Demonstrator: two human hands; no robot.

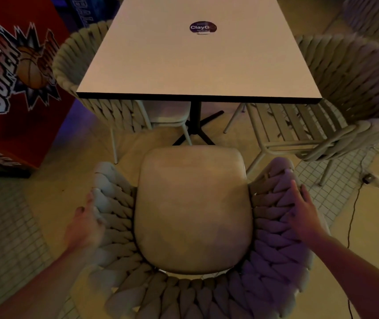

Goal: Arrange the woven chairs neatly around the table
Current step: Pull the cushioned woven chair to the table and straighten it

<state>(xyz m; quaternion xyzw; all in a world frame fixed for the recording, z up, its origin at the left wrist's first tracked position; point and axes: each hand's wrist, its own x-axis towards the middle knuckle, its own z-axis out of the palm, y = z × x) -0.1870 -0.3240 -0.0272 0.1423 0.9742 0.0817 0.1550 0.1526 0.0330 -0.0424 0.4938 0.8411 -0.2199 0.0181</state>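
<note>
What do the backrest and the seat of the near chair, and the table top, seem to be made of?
Backrest: thick soft cord or padded rope, braided in fat matte strands; probably fabric. Seat cushion: smooth beige upholstery, maybe faux leather or suede; the dim light leaves it open. Table top: flat pale laminate-like board with a dark edge band, slightly glossy.

Both hands (85, 224) on woven chair (193, 208)

A: What colour is the table (183, 61)?
B: White on top with a black edge, and a dark round sticker (203, 27) lettered in white.
A: The chairs?
B: The near chair (273, 238) has pale grey-green braided weave and a beige cushion (193, 210).
A: And the left?
B: A red cabinet (11, 77) showing an orange basketball.
</note>
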